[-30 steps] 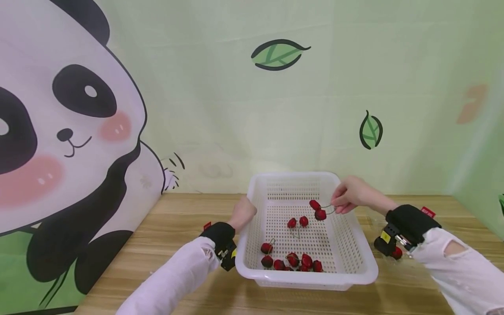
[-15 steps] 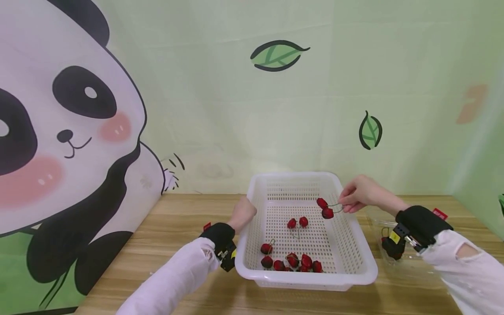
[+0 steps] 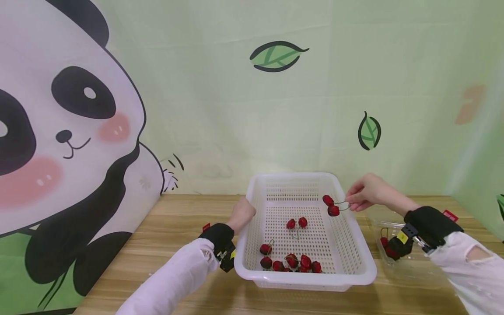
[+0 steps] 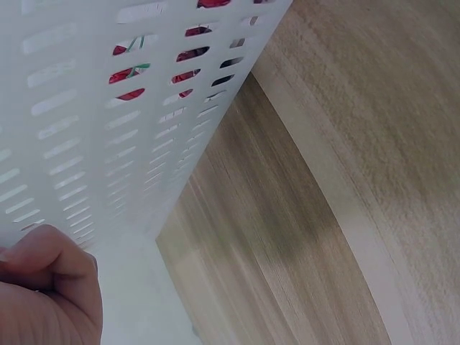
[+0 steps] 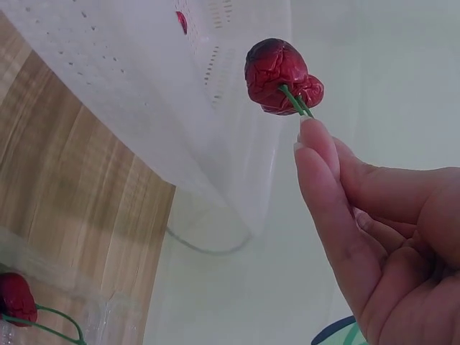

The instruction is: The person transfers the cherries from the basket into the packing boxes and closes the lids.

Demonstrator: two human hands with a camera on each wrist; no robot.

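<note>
My right hand [image 3: 369,192] pinches the green stems of a joined pair of red cherries [image 3: 333,211]. The pair hangs over the right side of a white perforated plastic basket [image 3: 315,277]. In the right wrist view, thumb and fingertip meet on the stems just below the dark red, wrinkled-looking cherries [image 5: 276,70]. At the basket's left rim, my left hand [image 3: 242,214] grips with curled fingers; the left wrist view has this hand [image 4: 50,287] against the slotted wall. Inside the basket, another cherry pair [image 3: 291,224] lies mid-floor, and several cherries [image 3: 292,260] cluster near the front.
A clear plastic box [image 3: 409,267] stands right of the basket, partly under my right wrist, with some cherries [image 3: 383,241] in it. Both stand on a wood-grain table [image 3: 189,280]. Behind rises a green cloth backdrop [image 3: 220,109] printed with a panda and leaves.
My right hand has moved right and slightly up with the cherry pair, from over the basket's inside to its right rim. The clear box shows more. My left hand has stayed put.
</note>
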